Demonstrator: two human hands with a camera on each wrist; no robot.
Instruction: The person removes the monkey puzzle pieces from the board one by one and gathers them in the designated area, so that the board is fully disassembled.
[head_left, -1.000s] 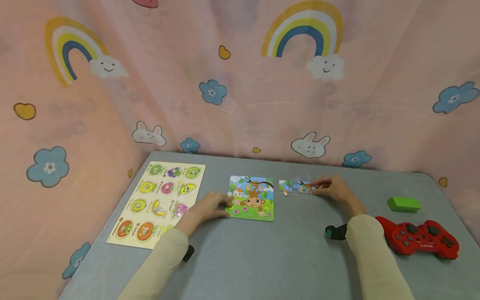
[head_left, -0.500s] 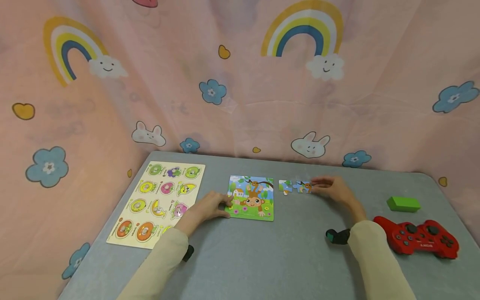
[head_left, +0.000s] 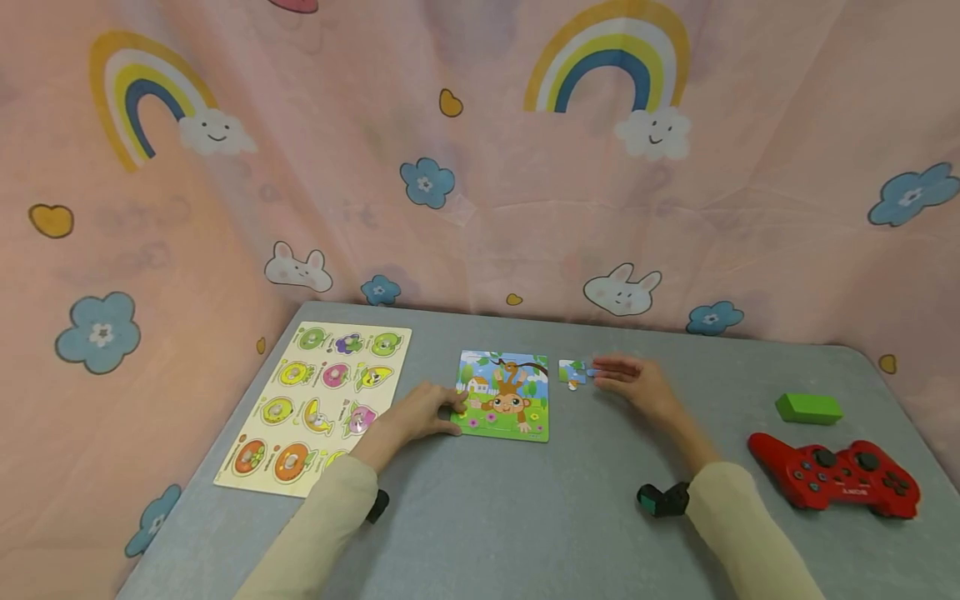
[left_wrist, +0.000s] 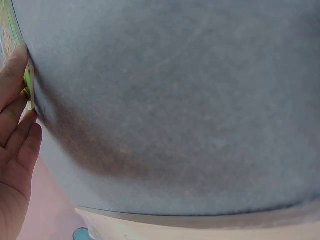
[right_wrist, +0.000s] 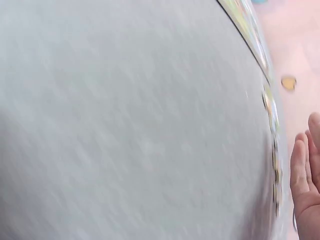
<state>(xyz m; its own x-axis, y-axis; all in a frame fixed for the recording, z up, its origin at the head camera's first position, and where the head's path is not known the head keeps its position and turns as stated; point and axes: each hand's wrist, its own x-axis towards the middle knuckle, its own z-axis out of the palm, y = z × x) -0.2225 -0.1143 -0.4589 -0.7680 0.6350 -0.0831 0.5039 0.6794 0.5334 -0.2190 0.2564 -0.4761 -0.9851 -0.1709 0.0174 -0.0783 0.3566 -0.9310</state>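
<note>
A square monkey jigsaw puzzle (head_left: 502,396) lies flat in the middle of the table. At its left edge my left hand (head_left: 417,413) grips the board; the left wrist view shows the fingers (left_wrist: 14,75) at the board's edge. Just right of the puzzle lies a loose jigsaw piece (head_left: 571,372) with blue and green print. My right hand (head_left: 633,385) hovers over the other loose pieces, fingers extended, hiding most of them. In the right wrist view those pieces (right_wrist: 275,162) lie in a row on the table, apart from the fingers (right_wrist: 299,165).
On the left lies a cream fruit peg puzzle board (head_left: 330,392), partly behind my left forearm. A green block (head_left: 808,408) and a red game controller (head_left: 843,479) sit on the right. A pink patterned curtain (head_left: 495,250) borders the back of the grey table (head_left: 525,517).
My right hand has moved left from beside the right-hand loose piece to over it, now covering it. My left hand and the monkey puzzle have stayed in place.
</note>
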